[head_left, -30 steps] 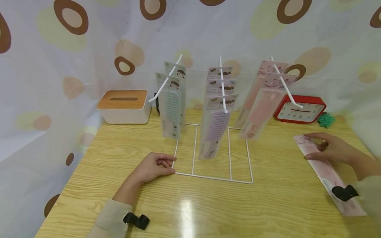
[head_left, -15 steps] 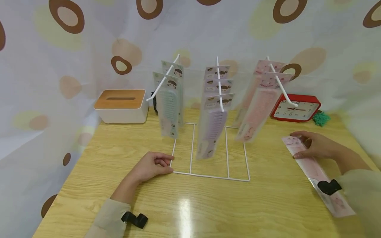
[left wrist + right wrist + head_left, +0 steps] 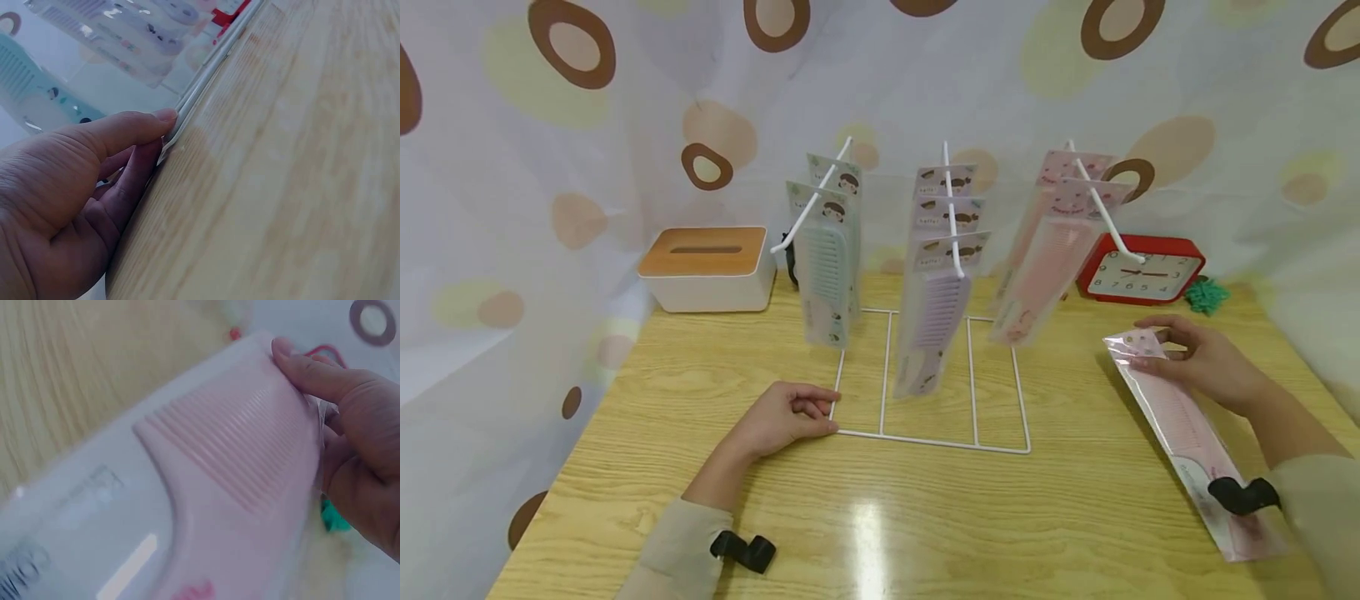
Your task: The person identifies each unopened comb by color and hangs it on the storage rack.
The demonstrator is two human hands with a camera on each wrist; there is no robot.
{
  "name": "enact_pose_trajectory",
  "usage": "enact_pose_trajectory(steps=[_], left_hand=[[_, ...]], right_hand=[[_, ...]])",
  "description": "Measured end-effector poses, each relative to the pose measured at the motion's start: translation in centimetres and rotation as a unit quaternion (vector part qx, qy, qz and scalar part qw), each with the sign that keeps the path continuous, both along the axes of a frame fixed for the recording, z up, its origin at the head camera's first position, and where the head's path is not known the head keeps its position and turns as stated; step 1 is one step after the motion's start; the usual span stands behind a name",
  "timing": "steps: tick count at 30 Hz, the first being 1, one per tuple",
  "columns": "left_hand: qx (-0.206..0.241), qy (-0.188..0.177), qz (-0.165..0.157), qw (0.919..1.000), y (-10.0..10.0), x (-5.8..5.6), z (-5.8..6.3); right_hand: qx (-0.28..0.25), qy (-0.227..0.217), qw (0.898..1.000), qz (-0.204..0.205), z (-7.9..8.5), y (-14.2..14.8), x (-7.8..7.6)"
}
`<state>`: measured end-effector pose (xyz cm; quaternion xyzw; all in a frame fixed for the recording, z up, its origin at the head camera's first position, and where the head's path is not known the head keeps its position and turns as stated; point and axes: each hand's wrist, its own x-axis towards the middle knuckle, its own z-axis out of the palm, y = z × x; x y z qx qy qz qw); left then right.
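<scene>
My right hand [image 3: 1206, 362] pinches the upper end of a packaged pink comb [image 3: 1180, 425], thumb on its front and fingers behind. The right wrist view shows the pink comb [image 3: 225, 444] through clear wrapping. At the front left corner of a white wire display rack [image 3: 932, 442], my left hand [image 3: 786, 421] pinches the frame between thumb and fingers. Three hooks carry packaged combs: green combs [image 3: 826, 267] on the left, purple combs [image 3: 942, 308] in the middle, pink combs [image 3: 1048, 258] on the right. The left wrist view shows the left hand [image 3: 94, 181] on the wire.
A tissue box [image 3: 707, 271] with a wooden lid stands at the back left. Behind the right hook are a red clock [image 3: 1142, 271] and a green fuzzy item [image 3: 1206, 295]. The hook tips jut forward above the table [image 3: 760, 342]. A patterned curtain [image 3: 880, 75] hangs behind.
The right hand has raised the top end of the packaged pink comb off the table and brought it a little left. The left hand keeps its place on the rack's corner.
</scene>
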<state>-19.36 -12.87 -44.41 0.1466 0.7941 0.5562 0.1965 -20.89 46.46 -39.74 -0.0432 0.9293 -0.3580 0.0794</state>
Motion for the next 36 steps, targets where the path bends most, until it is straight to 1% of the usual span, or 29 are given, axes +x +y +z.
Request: enact_pose_trajectory(steps=[2, 4, 5, 6, 7, 8, 9, 11, 12, 13, 14, 16, 17, 18, 20, 22, 23, 26, 29, 30, 33, 34, 35, 36], left_hand=[[-0.002, -0.001, 0.001, 1.0, 0.0, 0.0, -0.1], [-0.003, -0.001, 0.002, 1.0, 0.0, -0.1, -0.2], [-0.005, 0.0, 0.002, 1.0, 0.0, -0.1, -0.2], [-0.005, -0.001, 0.002, 1.0, -0.1, -0.1, -0.3], [-0.006, 0.0, 0.002, 1.0, -0.1, -0.1, -0.3], [-0.006, 0.0, 0.002, 1.0, -0.1, -0.1, -0.3], [-0.007, 0.001, 0.003, 1.0, -0.2, -0.1, -0.3], [-0.009, 0.003, 0.003, 1.0, -0.2, -0.1, -0.3], [-0.009, 0.003, 0.003, 0.9999, -0.2, -0.1, -0.4], [-0.009, 0.004, 0.003, 0.9999, -0.2, -0.1, -0.3], [-0.01, 0.005, 0.003, 0.9999, -0.2, -0.1, -0.4], [-0.01, 0.006, 0.002, 0.9999, -0.2, -0.1, -0.3], [-0.01, 0.006, 0.002, 0.9999, -0.1, -0.1, -0.3], [-0.01, 0.005, 0.002, 0.9999, -0.1, -0.1, -0.3], [-0.01, 0.006, 0.002, 0.9999, -0.1, -0.2, -0.3], [-0.01, 0.007, 0.003, 0.9999, -0.1, -0.3, -0.3], [-0.01, 0.008, 0.004, 0.9999, -0.1, -0.4, -0.3], [-0.008, 0.011, 0.004, 0.9999, 0.0, -0.5, -0.5], [-0.004, 0.007, -0.001, 1.0, 0.2, -0.6, -0.7], [-0.004, 0.006, -0.002, 1.0, 0.3, -0.6, -0.7], [-0.003, 0.003, -0.003, 1.0, 0.4, -0.5, -0.8], [-0.003, 0.003, -0.001, 1.0, 0.4, -0.5, -0.8], [-0.003, 0.004, 0.0, 1.0, 0.4, -0.5, -0.8], [-0.003, 0.004, 0.002, 1.0, 0.3, -0.4, -0.8]], right_hand=[[-0.044, 0.012, 0.999, -0.001, 0.9, -0.8, 0.5], [-0.094, 0.028, 0.995, -0.006, 2.2, -2.0, 1.0], [-0.137, 0.035, 0.99, -0.006, 2.9, -2.7, 1.4], [-0.19, 0.049, 0.98, -0.001, 3.6, -3.5, 1.7], [-0.25, 0.07, 0.966, 0.004, 4.3, -4.4, 2.0], [-0.306, 0.1, 0.947, 0.013, 5.0, -5.4, 2.4], [-0.355, 0.136, 0.925, 0.021, 5.8, -6.5, 2.9], [-0.453, 0.205, 0.866, 0.054, 7.3, -8.6, 3.8], [-0.48, 0.244, 0.84, 0.072, 8.1, -9.7, 4.3], [-0.494, 0.278, 0.819, 0.086, 8.9, -10.7, 4.8], [-0.503, 0.309, 0.801, 0.095, 9.7, -11.6, 5.3], [-0.517, 0.351, 0.772, 0.119, 11.2, -13.3, 6.3], [-0.52, 0.366, 0.761, 0.127, 11.8, -14.1, 6.6], [-0.517, 0.379, 0.756, 0.134, 12.4, -14.9, 7.0], [-0.516, 0.393, 0.747, 0.143, 13.3, -16.2, 7.4], [-0.519, 0.394, 0.743, 0.15, 13.9, -17.3, 7.6], [-0.518, 0.394, 0.744, 0.149, 14.1, -17.7, 7.6], [-0.508, 0.394, 0.754, 0.135, 14.4, -18.4, 7.3], [-0.482, 0.397, 0.774, 0.105, 14.2, -18.5, 6.8], [-0.478, 0.395, 0.778, 0.101, 14.1, -18.5, 6.7], [-0.463, 0.376, 0.799, 0.082, 13.6, -18.3, 6.0], [-0.46, 0.366, 0.805, 0.074, 13.5, -18.2, 5.8], [-0.454, 0.356, 0.814, 0.064, 13.4, -18.2, 5.6], [-0.451, 0.346, 0.82, 0.061, 13.4, -18.1, 5.3]])
